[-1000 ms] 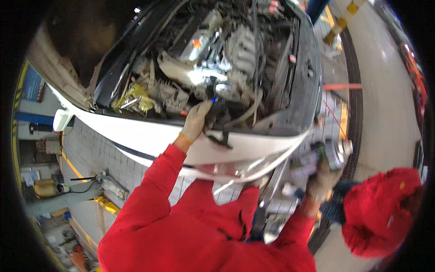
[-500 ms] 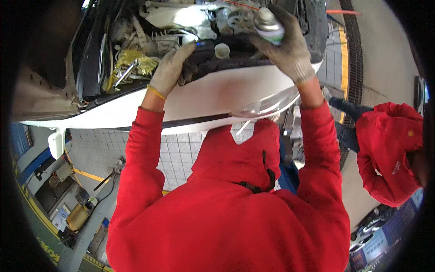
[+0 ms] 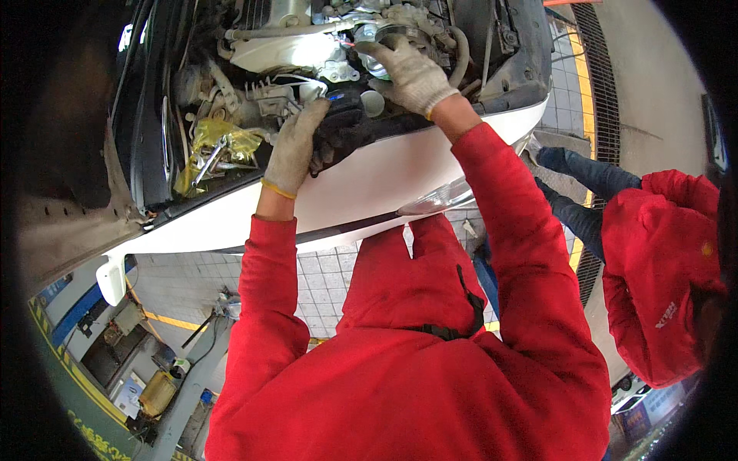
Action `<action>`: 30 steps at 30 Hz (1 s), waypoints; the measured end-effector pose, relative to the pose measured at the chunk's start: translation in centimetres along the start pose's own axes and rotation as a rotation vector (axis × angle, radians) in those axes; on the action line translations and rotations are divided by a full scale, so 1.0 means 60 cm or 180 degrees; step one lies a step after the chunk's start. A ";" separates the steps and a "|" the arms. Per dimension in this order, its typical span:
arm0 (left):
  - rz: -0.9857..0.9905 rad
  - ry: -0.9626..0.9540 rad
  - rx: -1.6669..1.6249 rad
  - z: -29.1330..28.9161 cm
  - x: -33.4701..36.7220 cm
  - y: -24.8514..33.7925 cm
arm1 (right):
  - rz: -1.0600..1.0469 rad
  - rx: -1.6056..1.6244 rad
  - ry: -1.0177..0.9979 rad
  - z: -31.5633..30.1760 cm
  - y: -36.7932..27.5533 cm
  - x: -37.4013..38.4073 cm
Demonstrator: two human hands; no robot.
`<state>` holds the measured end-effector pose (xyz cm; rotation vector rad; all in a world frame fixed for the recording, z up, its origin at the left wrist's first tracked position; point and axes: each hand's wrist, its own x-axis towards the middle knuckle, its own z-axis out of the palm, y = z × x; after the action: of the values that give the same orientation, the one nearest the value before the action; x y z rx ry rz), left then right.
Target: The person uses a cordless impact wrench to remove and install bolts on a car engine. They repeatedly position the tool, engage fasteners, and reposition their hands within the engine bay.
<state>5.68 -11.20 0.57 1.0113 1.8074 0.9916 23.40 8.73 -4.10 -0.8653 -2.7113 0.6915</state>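
Both my hands wear pale knitted gloves and are over the open engine bay of a white car. My left hand (image 3: 295,146) is closed at the front of the bay, its fingertips at a black object with a small blue light (image 3: 336,97); its kind is unclear. My right hand (image 3: 415,77) grips a spray can (image 3: 369,38), mostly hidden behind the fingers, over the engine. A round white cup-like piece (image 3: 373,104) is just below the right hand. Bright light falls on a pale metal engine part (image 3: 288,52).
Wrenches (image 3: 207,163) lie on yellow plastic film (image 3: 231,138) at the bay's left. The white fender (image 3: 354,184) and headlight (image 3: 442,197) are between me and the engine. A person in red (image 3: 657,269) is at the right. Yellow-marked equipment (image 3: 157,392) stands at lower left.
My right hand has moved left with the spray can, from the bay's right side to over the engine. The view has shifted, showing more of the engine. My left hand keeps its place.
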 end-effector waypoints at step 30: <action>-0.0398 -0.0004 -0.0415 0.016 0.001 0.032 | 0.0459 0.0032 -0.0100 0.039 0.001 0.019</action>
<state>7.00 -10.20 1.96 0.8095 1.7580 1.0170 21.74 8.57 -6.06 -1.0644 -2.6903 0.7525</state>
